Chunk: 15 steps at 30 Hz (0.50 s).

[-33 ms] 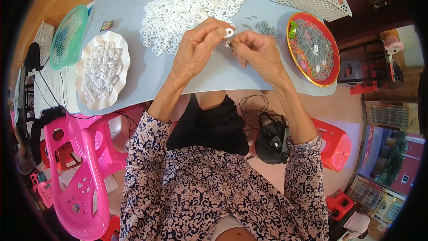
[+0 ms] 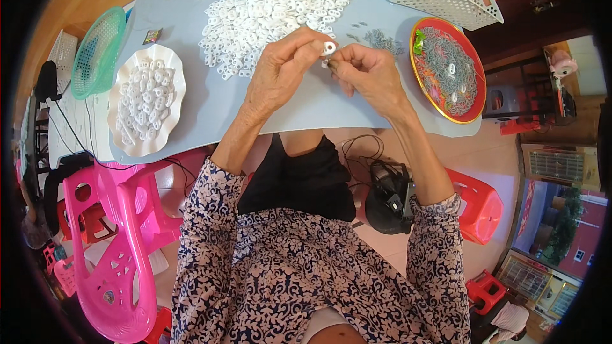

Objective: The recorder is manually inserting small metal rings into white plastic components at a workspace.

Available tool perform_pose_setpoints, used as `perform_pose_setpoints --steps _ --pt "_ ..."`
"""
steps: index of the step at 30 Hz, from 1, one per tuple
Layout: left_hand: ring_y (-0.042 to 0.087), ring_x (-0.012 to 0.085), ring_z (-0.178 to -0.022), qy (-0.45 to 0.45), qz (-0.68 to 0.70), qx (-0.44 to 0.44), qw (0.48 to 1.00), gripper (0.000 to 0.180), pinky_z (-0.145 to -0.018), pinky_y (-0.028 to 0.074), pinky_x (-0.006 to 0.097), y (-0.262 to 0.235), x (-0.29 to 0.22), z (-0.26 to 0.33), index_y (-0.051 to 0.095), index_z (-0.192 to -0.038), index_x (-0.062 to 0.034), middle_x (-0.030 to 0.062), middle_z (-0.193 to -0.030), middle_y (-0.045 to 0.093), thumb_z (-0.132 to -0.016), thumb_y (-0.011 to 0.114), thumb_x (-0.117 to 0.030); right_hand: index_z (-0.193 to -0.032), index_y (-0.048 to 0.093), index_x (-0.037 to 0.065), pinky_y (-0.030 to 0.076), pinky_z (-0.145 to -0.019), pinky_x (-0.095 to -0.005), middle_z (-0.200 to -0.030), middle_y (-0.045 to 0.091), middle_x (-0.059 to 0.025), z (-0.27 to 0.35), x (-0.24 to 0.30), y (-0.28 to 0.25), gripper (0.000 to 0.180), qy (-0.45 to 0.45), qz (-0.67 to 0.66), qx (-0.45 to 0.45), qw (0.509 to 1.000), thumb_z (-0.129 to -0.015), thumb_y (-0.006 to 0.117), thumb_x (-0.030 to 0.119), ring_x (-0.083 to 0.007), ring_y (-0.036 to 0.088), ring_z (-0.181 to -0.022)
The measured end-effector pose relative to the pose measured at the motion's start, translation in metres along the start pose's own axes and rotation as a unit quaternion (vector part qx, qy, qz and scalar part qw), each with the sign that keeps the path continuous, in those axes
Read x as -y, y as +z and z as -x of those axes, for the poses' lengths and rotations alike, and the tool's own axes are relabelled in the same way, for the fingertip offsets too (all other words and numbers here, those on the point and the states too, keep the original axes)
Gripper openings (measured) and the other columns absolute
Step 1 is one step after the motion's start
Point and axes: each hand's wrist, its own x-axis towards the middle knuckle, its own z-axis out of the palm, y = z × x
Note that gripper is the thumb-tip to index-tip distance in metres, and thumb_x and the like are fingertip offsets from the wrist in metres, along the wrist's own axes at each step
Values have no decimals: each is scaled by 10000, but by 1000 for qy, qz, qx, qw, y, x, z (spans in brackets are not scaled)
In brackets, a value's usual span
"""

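Observation:
Over the table's near side, my left hand (image 2: 280, 70) is closed, pinching a small white oval plastic piece (image 2: 329, 46) with a hole in it between thumb and forefinger. Close beside it, my right hand (image 2: 368, 73) is also closed, its thumb and forefinger pressed together at the piece's lower end. Whatever those right fingertips hold is too small and covered to name. Beyond my hands spreads a big heap of similar white pieces (image 2: 268, 13). Small grey slender parts (image 2: 382, 41) lie loose just past my right hand.
A white wavy-edged dish (image 2: 176, 99) of white pieces stands left; a red gold-rimmed tray (image 2: 470, 109) of grey parts stands right. A green basket (image 2: 86, 67) and a white perforated basket (image 2: 440, 0) flank the heap. Below are a pink chair (image 2: 143, 267) and red stool (image 2: 481, 207).
The white piece has shifted very slightly down toward my right fingertips. Both hands keep nearly the same place.

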Motion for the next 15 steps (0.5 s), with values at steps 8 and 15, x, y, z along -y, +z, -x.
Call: perform_pose_setpoints --steps 8,15 --pt "516 101 -724 -43 39 44 997 193 -660 428 242 -2 -1 0 628 -910 27 29 -802 586 -913 508 -124 -786 641 -13 380 -449 -208 -643 569 -12 -5 -2 -11 154 27 -4 18 999 -838 646 132 -50 475 -516" --pt "513 93 -692 -63 58 57 995 204 -637 428 232 -3 -1 -1 628 -874 29 21 -764 574 -911 521 -141 -786 637 -6 380 -444 -207 -650 572 -18 -5 0 -15 189 45 -4 41 998 -853 648 170 -61 474 -491"
